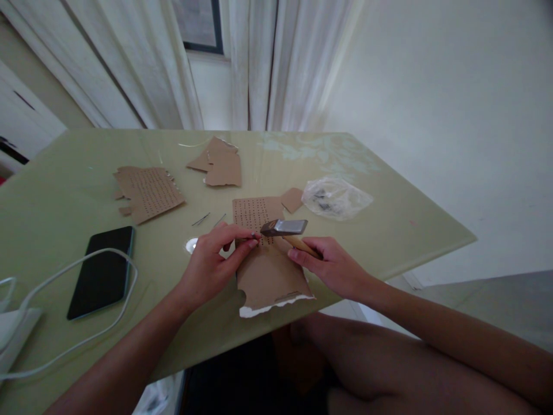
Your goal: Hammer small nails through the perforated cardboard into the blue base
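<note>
A torn brown cardboard piece [268, 274] with rows of small holes lies at the near edge of the green glass table [64, 190]. My left hand [213, 262] rests on it, thumb and forefinger pinched on a small nail [254, 235]. My right hand [332, 265] grips the wooden handle of a hammer [285, 227]. Its metal head hovers just right of the pinched nail, above the cardboard.
Another perforated cardboard piece [149, 193] and plain cardboard scraps [220, 164] lie further back. A clear plastic bag [334, 197] with small metal parts sits to the right. Loose nails [201, 219] lie mid-table. A black phone [103, 270] and white cable [86, 323] are at left.
</note>
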{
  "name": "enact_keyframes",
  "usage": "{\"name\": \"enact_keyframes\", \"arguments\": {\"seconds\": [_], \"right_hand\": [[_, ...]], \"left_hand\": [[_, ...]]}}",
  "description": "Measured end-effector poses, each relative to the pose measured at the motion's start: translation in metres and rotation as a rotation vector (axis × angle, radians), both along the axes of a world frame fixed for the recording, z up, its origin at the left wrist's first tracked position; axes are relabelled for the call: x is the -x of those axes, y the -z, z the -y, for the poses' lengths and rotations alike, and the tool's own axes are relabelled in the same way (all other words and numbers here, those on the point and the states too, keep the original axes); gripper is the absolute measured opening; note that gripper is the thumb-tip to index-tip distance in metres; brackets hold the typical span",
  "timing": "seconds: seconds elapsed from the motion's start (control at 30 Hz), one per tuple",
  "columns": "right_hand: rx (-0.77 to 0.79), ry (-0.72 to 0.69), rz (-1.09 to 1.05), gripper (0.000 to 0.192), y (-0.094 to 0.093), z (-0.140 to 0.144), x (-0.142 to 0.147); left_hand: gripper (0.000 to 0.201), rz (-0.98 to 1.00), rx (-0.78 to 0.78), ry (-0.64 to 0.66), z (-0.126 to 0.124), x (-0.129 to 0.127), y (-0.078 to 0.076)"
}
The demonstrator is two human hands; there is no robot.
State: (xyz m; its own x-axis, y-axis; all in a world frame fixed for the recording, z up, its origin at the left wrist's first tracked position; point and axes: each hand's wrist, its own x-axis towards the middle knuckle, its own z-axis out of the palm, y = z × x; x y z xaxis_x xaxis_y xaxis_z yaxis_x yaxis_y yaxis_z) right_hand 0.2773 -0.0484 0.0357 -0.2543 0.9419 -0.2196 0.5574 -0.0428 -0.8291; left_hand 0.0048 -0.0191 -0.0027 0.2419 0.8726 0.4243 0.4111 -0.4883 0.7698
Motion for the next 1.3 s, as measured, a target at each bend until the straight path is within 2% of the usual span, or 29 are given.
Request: {"name": "enact_keyframes", "arguments": {"seconds": [0.17,0.27,0.37,0.57,0.67,0.9,1.03,1.2,1.3], "right_hand": [[0.005,-0.021,-0.001,0.054,0.0,-0.001,0.001],[-0.052,-0.029,0.027,0.053,-0.007,-0.002,0.002],[-0.146,-0.007,0.085,0.052,-0.026,-0.003,0.005],[-0.352,-0.04,0.292,0.053,-0.08,-0.002,0.013],[-0.426,-0.043,0.363,0.05,-0.095,0.002,0.016],[-0.389,-0.099,0.485,0.053,-0.095,0.005,0.017],[-0.477,-0.034,0.447,0.049,-0.098,0.006,0.019],[-0.373,-0.123,0.66,0.047,-0.101,0.008,0.023],[-0.405,-0.102,0.658,0.046,-0.102,0.009,0.023]], "left_hand": [[0.012,-0.015,-0.008,0.012,0.0,0.001,-0.001],[0.014,-0.032,-0.006,0.021,0.001,0.0,-0.003],[0.013,-0.042,-0.058,0.03,0.001,-0.002,-0.005],[0.012,-0.068,-0.15,0.051,0.001,-0.005,-0.004],[0.011,-0.069,-0.162,0.047,0.001,-0.005,-0.003],[0.013,-0.089,-0.168,0.056,0.004,-0.005,-0.001],[0.011,-0.055,-0.16,0.046,0.004,-0.007,0.0],[0.01,-0.015,-0.143,0.053,0.003,-0.009,0.001],[0.009,-0.006,-0.137,0.054,0.003,-0.009,0.003]]}}
